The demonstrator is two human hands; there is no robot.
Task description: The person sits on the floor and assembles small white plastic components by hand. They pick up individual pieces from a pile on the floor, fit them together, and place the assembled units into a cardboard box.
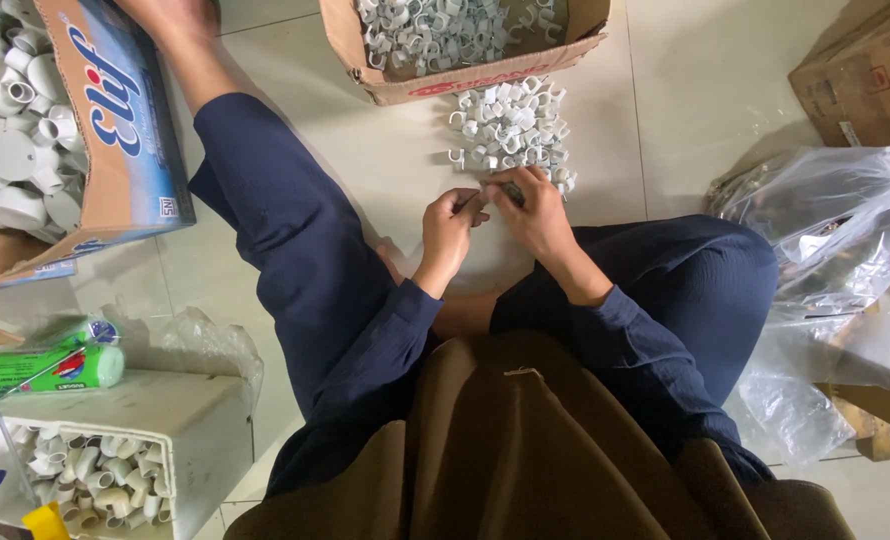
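Two hands meeting over small white clips on a tiled floor.
Left hand (pixel 449 228) and right hand (pixel 532 208) are curling their fingers together, pinching a small white clip (pixel 489 192) between them; the grip itself is mostly hidden. Just beyond the fingertips, a pile of white clips (pixel 510 125) is lying on the floor, touching an open cardboard box (pixel 465 80) holding more. Farther left, a blue-sided box (pixel 115 120) is holding white round fittings.

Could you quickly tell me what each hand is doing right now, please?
Left hand: closed on a small part, too hidden to identify.
Right hand: fingers curled at the edge of the pile of white clips; grip unclear.
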